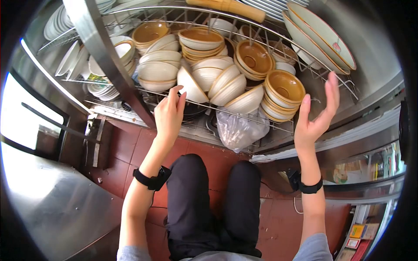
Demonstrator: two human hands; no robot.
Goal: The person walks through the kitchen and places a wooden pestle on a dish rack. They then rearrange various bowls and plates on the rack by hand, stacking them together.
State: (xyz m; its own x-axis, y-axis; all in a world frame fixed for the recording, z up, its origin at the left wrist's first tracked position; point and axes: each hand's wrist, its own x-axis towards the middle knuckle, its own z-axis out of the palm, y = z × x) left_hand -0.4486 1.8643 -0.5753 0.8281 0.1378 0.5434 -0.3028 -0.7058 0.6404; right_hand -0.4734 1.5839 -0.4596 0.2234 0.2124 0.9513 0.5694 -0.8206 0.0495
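My left hand (169, 114) is raised at the front of a wire rack, thumb and forefinger bent with a small gap between them. Its fingertips overlap the lower left edge of a tilted cream bowl (191, 86). To the right, my right hand (315, 117) is open and empty, thumb and fingers spread. It is beside a stack of bowls with brown insides (285, 86). More cream bowls (226, 82) lean against each other between the hands. Another brown-lined bowl (254, 57) sits behind them.
Large oval plates (322, 37) stand at the upper right, near a wooden rolling pin (226, 8). A metal post (109, 56) rises left of my left hand. Below the bowls hangs a clear plastic bag (240, 129). Steel cabinet (65, 209) stands at the left.
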